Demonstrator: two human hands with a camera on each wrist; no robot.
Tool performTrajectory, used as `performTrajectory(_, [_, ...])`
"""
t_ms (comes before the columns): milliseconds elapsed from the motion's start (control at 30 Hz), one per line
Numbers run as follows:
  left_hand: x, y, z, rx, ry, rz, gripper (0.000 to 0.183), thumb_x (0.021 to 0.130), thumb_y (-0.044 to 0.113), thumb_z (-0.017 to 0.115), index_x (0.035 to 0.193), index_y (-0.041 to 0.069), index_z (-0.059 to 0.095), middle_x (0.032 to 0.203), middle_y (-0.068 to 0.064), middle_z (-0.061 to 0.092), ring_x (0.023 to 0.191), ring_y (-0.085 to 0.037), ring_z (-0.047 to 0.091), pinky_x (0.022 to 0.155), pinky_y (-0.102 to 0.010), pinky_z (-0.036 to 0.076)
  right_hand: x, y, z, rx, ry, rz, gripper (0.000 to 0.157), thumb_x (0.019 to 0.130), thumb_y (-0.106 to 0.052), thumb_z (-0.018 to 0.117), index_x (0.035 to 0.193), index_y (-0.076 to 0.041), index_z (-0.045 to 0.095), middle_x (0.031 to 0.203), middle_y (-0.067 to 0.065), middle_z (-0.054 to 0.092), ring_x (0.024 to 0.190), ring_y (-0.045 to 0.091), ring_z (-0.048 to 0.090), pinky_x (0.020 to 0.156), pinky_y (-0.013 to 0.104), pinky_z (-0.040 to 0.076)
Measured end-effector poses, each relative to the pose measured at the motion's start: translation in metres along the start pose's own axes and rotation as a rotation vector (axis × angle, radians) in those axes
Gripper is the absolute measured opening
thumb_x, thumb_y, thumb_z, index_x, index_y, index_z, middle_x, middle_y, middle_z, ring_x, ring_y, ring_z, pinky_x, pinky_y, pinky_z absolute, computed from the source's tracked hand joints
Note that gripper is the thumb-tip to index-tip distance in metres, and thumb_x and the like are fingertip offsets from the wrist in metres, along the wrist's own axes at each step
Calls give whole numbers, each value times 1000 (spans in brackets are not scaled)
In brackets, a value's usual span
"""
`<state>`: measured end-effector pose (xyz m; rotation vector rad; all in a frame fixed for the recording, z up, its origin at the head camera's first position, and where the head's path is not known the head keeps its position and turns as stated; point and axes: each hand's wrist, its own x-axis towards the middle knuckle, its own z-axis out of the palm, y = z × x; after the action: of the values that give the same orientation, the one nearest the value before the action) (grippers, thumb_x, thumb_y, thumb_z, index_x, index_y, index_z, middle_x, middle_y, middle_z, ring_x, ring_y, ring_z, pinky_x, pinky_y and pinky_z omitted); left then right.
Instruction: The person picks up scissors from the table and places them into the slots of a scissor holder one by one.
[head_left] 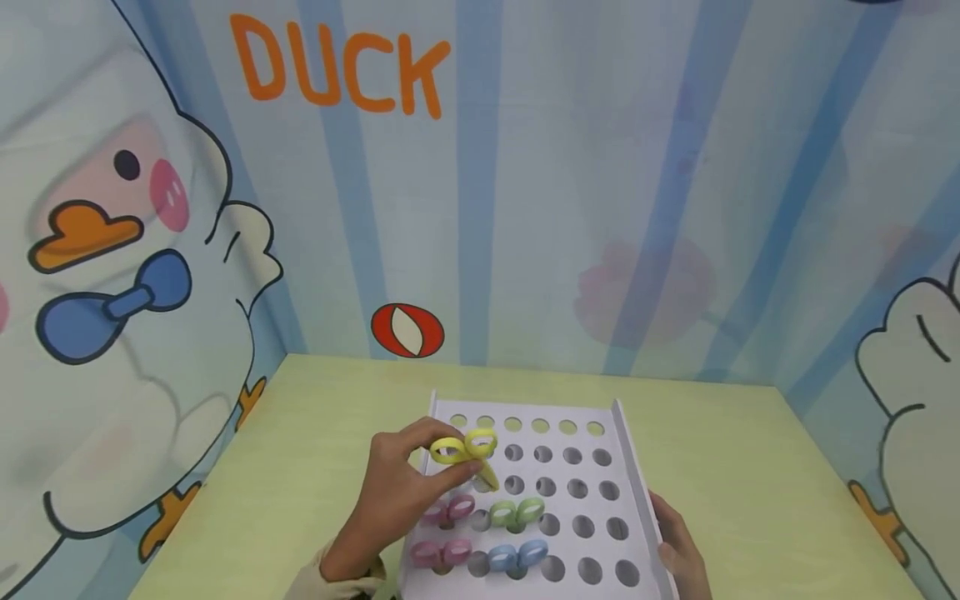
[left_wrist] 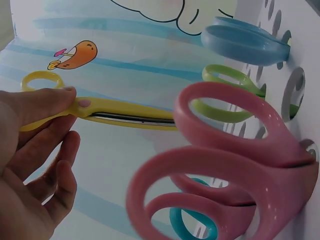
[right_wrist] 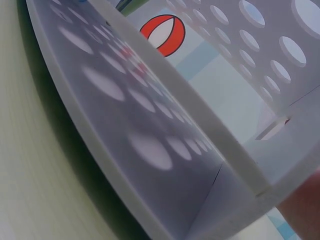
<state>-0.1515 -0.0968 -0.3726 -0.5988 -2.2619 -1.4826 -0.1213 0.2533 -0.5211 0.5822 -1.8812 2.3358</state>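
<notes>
Yellow scissors (head_left: pixel 488 477) are pinched by the handles between the thumb and fingers of my left hand (head_left: pixel 396 487), above a white rack (head_left: pixel 528 469) with rows of round holes. In the left wrist view their closed blades (left_wrist: pixel 125 117) point toward the rack. Standing in the rack's holes, handles outward, are two pink scissors (left_wrist: pixel 280 185), green scissors (head_left: pixel 517 512) and blue scissors (head_left: pixel 517 556). A teal handle (left_wrist: pixel 175 220) shows low behind the pink ones. My right hand (head_left: pixel 682 546) grips the rack's right side; its fingertips are partly hidden.
The rack stands tilted on a pale yellow-green tabletop (head_left: pixel 720 450), with raised edges along both sides. A striped duck-print backdrop (head_left: pixel 540 208) rises behind and around the table. Beneath the holed panel, the right wrist view shows a lower board (right_wrist: pixel 115 135) dotted with light spots.
</notes>
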Motion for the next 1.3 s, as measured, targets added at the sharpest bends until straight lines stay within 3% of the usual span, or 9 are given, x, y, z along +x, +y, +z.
performTrajectory(167, [7, -2, 2, 21, -32, -25, 24, 73, 17, 90, 90, 20, 74, 89, 9, 76, 77, -3, 61, 73, -23, 51, -1, 0, 1, -42, 34, 2, 36, 106, -37, 43, 141, -45, 48, 135, -27, 55, 116, -5, 58, 92, 18, 50])
performTrajectory(433, [22, 1, 2, 109, -181, 72, 20, 77, 18, 87, 92, 20, 75, 91, 7, 76, 80, -2, 63, 70, -26, 54, -1, -1, 3, -24, 20, -16, 38, 107, -32, 40, 141, -44, 48, 138, -30, 52, 120, -9, 54, 94, 15, 48])
performTrajectory(633, [29, 5, 2, 137, -250, 134, 18, 78, 17, 86, 91, 20, 74, 92, 6, 77, 80, -5, 68, 68, -26, 54, -2, -2, 3, -16, 20, 5, 38, 107, -30, 39, 140, -45, 48, 137, -31, 52, 119, -9, 55, 94, 15, 49])
performTrajectory(867, [31, 7, 12, 100, -277, 108, 17, 78, 15, 85, 87, 20, 72, 90, 7, 78, 83, -5, 73, 67, -21, 50, -1, 0, 0, -3, -9, -37, 40, 108, -27, 37, 142, -43, 48, 139, -30, 52, 121, -10, 54, 95, 13, 47])
performTrajectory(1033, [33, 6, 20, 139, -314, 96, 17, 77, 13, 84, 86, 20, 71, 86, 7, 78, 79, -3, 71, 68, -22, 52, -1, 2, 0, 1, -18, -50, 39, 108, -29, 38, 143, -42, 47, 140, -29, 52, 122, -10, 53, 96, 13, 46])
performTrajectory(1300, [37, 4, 28, 198, -327, 79, 20, 76, 12, 86, 85, 15, 69, 88, 2, 79, 83, -12, 76, 76, -28, 59, 0, 2, 2, -23, -5, -66, 39, 108, -29, 38, 143, -42, 47, 140, -30, 52, 123, -11, 52, 95, 13, 46])
